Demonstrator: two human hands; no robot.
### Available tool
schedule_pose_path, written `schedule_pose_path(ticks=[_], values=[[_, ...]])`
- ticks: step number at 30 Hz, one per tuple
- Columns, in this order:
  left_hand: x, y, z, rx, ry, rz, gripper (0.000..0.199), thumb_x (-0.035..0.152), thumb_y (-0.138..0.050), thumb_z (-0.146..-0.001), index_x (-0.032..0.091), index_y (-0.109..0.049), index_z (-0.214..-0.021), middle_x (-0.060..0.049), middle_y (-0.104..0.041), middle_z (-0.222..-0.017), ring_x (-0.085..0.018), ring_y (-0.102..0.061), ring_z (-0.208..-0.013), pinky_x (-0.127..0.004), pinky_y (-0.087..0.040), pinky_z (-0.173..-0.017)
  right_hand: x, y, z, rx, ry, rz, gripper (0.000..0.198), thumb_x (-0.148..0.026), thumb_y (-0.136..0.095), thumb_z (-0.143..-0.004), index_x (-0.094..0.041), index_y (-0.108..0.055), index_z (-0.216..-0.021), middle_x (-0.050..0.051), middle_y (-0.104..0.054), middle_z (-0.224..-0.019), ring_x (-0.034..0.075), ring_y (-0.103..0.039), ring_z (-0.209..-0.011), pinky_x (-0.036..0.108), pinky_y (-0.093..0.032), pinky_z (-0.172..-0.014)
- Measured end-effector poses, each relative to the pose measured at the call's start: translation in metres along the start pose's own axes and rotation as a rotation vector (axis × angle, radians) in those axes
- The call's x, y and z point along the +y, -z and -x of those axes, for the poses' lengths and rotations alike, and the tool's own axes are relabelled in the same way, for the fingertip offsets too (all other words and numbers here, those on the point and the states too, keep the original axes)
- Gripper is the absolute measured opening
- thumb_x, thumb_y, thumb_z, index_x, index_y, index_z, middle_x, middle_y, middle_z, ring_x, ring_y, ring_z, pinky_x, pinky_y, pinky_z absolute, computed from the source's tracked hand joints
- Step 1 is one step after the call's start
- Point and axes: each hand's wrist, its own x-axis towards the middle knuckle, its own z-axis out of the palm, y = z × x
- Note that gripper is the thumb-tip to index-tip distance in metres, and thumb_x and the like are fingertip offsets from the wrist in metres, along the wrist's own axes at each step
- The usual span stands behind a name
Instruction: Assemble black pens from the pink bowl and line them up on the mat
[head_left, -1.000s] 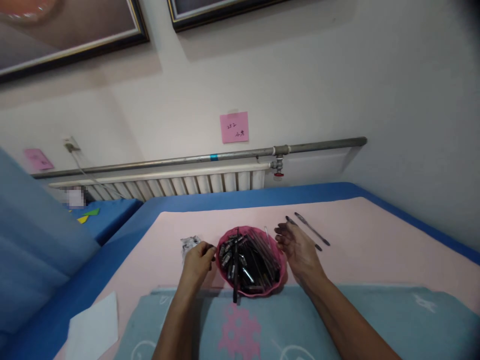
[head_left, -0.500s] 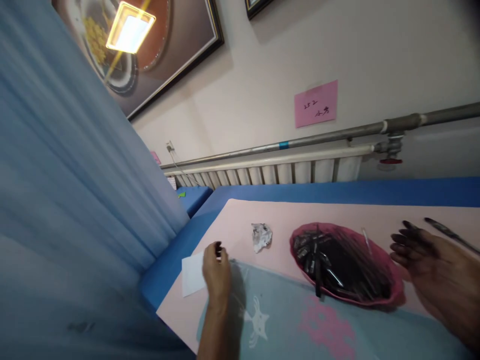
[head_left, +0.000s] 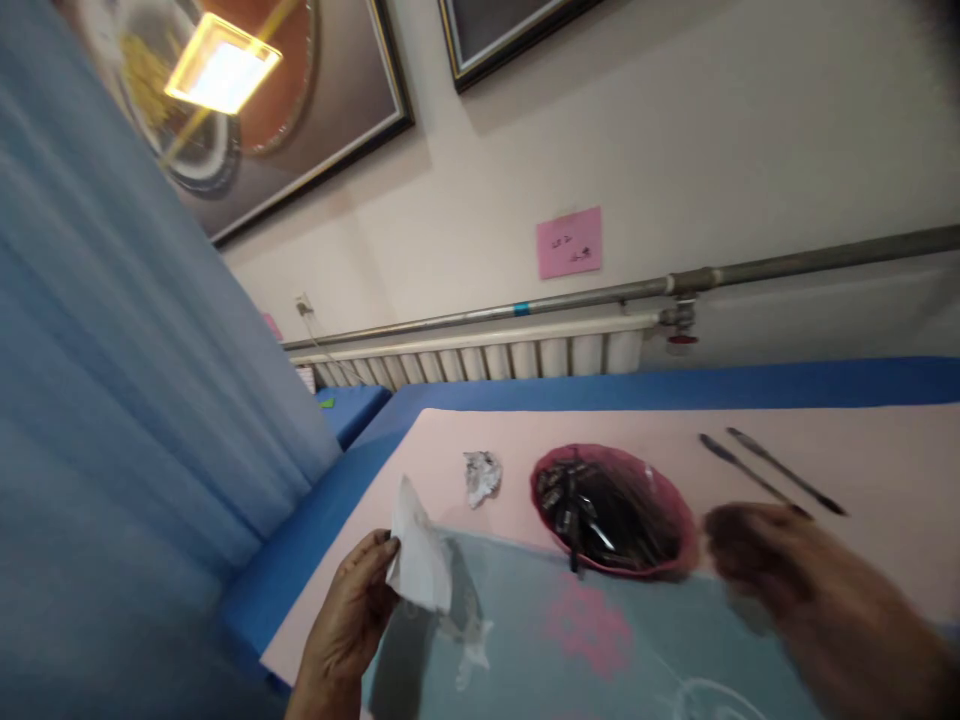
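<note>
Paper (head_left: 421, 565) is already picked up, pinched in the left hand (head_left: 351, 612), at nine o'clock from the basket (head_left: 687, 538); two pens (head_left: 787, 472) lie outside, toward three. Right hand (head_left: 799, 570) (blurred, seemingly smudged): cannot tell its grip.

Glare burns white on the picture (head_left: 330, 100). Motion blur smears the right grip (head_left: 787, 565) and softens the note (head_left: 569, 243); shadow dims the cloth's (head_left: 525, 610) left side; the top right corner darkens.

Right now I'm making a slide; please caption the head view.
The left hand holds a white paper sheet, left of a rounded pink basket of dark pens.
</note>
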Motion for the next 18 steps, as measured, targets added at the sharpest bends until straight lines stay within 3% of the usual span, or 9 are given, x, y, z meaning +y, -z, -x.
schedule_pose_path(ticks=[2,3,5,8,11,14,18], values=[[0.018,-0.019,0.026,-0.257,0.228,0.391,0.025,0.025,-0.071,-0.061,0.019,-0.062,-0.084,-0.001,-0.067,-0.076,-0.014,-0.062,-0.064,-0.024,-0.048,-0.058,-0.005,-0.004,0.03,-0.104,-0.048,0.031,0.025,-0.047,-0.055,-0.077,-0.023,-0.062,-0.083,0.008,-0.062,-0.069,0.019,-0.054,-0.056,0.034,-0.039,-0.052],[0.027,-0.03,0.039,-0.405,0.314,0.484,0.027,0.022,-0.075,-0.057,0.017,-0.064,-0.081,0.0,-0.066,-0.07,-0.013,-0.061,-0.059,-0.022,-0.047,-0.055,-0.009,-0.007,0.043,-0.209,-0.077,0.038,0.029,-0.048,-0.053,-0.079,-0.022,-0.063,-0.089,0.006,-0.061,-0.066,0.019,-0.053,-0.059,0.034,-0.04,-0.054],[0.039,-0.055,0.065,-0.736,0.429,0.543,0.025,0.02,-0.079,-0.054,0.015,-0.065,-0.074,0.001,-0.063,-0.06,-0.011,-0.057,-0.051,-0.019,-0.043,-0.049,-0.014,-0.015,0.062,-0.411,-0.137,-0.016,0.032,-0.044,-0.053,-0.078,-0.02,-0.065,-0.096,0.007,-0.064,-0.078,0.021,-0.056,-0.072,0.033,-0.042,-0.063],[0.05,-0.088,0.093,-1.035,0.492,0.583,0.019,0.021,-0.078,-0.055,0.014,-0.066,-0.068,0.0,-0.062,-0.056,-0.01,-0.056,-0.049,-0.019,-0.042,-0.049,-0.015,-0.016,0.072,-0.605,-0.25,-0.269,0.031,-0.039,-0.059,-0.074,-0.018,-0.064,-0.096,0.004,-0.063,-0.083,0.018,-0.055,-0.074,0.029,-0.041,-0.066],[0.055,-0.107,0.106,-1.12,0.533,0.588,0.018,0.018,-0.078,-0.056,0.014,-0.068,-0.071,-0.002,-0.065,-0.06,-0.012,-0.058,-0.053,-0.021,-0.044,-0.053,-0.011,-0.001,0.072,-0.489,-0.369,-0.399,0.022,-0.032,-0.068,-0.066,-0.016,-0.062,-0.079,-0.001,-0.058,-0.068,0.012,-0.05,-0.061,0.024,-0.037,-0.06],[0.057,-0.116,0.109,-1.035,0.583,0.607,0.02,0.019,-0.079,-0.057,0.015,-0.069,-0.074,-0.001,-0.067,-0.064,-0.012,-0.059,-0.055,-0.022,-0.046,-0.057,-0.006,0.012,0.073,-0.369,-0.357,-0.384,0.02,-0.033,-0.07,-0.066,-0.016,-0.059,-0.07,-0.003,-0.055,-0.062,0.01,-0.047,-0.057,0.022,-0.035,-0.057],[0.057,-0.128,0.113,-0.942,0.647,0.652,0.024,0.03,-0.075,-0.061,0.015,-0.07,-0.078,-0.005,-0.068,-0.069,-0.019,-0.064,-0.066,-0.028,-0.05,-0.063,-0.013,0.014,0.076,-0.28,-0.283,-0.312,0.023,-0.038,-0.067,-0.071,-0.017,-0.061,-0.075,-0.002,-0.057,-0.065,0.011,-0.049,-0.059,0.022,-0.036,-0.057]])
